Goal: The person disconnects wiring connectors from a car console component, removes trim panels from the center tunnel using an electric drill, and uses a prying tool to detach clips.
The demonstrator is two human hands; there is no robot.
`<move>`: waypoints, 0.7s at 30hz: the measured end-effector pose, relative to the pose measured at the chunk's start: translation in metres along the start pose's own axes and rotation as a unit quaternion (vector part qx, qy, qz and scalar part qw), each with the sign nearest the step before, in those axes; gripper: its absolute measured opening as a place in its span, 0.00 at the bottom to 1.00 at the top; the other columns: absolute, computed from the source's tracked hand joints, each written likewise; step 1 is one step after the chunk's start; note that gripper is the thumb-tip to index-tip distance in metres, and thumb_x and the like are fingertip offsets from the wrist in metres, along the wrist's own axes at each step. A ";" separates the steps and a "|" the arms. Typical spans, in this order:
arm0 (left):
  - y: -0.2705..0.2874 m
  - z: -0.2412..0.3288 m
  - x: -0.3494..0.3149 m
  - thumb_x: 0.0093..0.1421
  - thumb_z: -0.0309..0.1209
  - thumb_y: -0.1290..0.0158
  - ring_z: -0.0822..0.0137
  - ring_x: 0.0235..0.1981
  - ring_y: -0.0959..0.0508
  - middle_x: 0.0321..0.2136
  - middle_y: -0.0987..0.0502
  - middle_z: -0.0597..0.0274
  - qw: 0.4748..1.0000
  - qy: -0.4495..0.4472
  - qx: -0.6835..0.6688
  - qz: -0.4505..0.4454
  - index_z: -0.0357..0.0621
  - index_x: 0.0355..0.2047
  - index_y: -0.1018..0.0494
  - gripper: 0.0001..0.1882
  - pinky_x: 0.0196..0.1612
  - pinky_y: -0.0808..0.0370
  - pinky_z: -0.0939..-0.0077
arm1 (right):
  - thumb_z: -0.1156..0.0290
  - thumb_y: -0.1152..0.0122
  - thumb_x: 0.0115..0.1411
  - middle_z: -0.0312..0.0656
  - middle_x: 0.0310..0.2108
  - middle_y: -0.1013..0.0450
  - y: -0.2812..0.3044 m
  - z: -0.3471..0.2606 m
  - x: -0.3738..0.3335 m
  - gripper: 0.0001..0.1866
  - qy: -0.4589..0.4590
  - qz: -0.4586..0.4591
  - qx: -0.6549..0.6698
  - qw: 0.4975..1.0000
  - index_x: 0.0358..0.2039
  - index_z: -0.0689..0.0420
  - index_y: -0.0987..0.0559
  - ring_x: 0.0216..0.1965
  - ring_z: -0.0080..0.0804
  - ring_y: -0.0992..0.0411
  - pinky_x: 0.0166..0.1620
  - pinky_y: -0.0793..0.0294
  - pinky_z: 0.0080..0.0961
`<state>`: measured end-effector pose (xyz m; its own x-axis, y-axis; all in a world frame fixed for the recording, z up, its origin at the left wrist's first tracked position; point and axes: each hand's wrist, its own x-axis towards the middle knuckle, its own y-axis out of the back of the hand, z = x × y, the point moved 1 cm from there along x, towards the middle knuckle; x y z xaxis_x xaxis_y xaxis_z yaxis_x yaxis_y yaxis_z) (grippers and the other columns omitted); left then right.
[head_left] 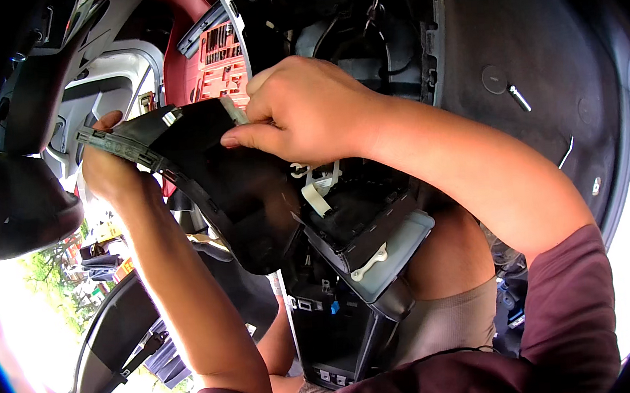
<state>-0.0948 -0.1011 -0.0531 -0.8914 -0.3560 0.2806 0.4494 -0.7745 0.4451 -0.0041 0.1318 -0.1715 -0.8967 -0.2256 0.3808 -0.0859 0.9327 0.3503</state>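
A curved black plastic trim panel (219,181) is held up in front of me, its clipped edge strip running along the left side. My left hand (112,163) grips its far left end from outside, with most of the fingers hidden behind the strip. At the panel's far right edge my right hand (294,110) is closed on it, thumb pressed along the dark inner face. Below and to the right, by my thigh, sits a black plastic housing (364,226) with a cream-coloured arm (316,198) and a pale grey flap (399,256).
A red tool case (219,64) with dark bits lies open on the red seat (182,74). A black console frame (332,341) stands between my legs. To the right are a dark lined panel (515,29) and a small metal rod (519,98). A headrest-like black part (27,206) hangs at left.
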 end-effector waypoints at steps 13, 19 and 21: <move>0.026 -0.019 0.008 0.68 0.38 0.52 0.59 0.31 0.19 0.30 0.19 0.53 0.994 -0.023 -0.100 0.020 0.36 0.33 0.25 0.16 0.39 0.21 0.66 | 0.50 0.33 0.62 0.50 0.41 0.23 0.015 -0.008 0.000 0.22 -0.092 0.035 -0.123 0.987 0.42 0.57 0.12 0.48 0.48 0.22 0.59 0.28 0.46; 0.046 -0.041 0.007 0.72 0.43 0.55 0.61 0.33 0.22 0.31 0.22 0.56 0.997 -0.042 -0.056 0.010 0.37 0.37 0.24 0.20 0.40 0.24 0.62 | 0.63 0.28 0.61 0.52 0.44 0.23 0.020 0.022 0.003 0.24 0.041 0.279 -0.037 0.959 0.54 0.63 0.19 0.43 0.45 0.21 0.49 0.21 0.37; 0.033 -0.033 -0.004 0.72 0.43 0.53 0.65 0.31 0.23 0.28 0.21 0.58 0.994 -0.070 0.058 0.053 0.36 0.33 0.22 0.21 0.38 0.25 0.64 | 0.67 0.29 0.62 0.46 0.40 0.22 0.022 0.019 0.002 0.22 -0.001 0.161 0.113 0.980 0.54 0.61 0.20 0.36 0.36 0.22 0.44 0.20 0.32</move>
<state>-0.0781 -0.1426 -0.0672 -0.8249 -0.3498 0.4441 0.5519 -0.6681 0.4990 -0.0156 0.1571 -0.1794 -0.8941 0.0908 0.4386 0.1077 0.9941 0.0138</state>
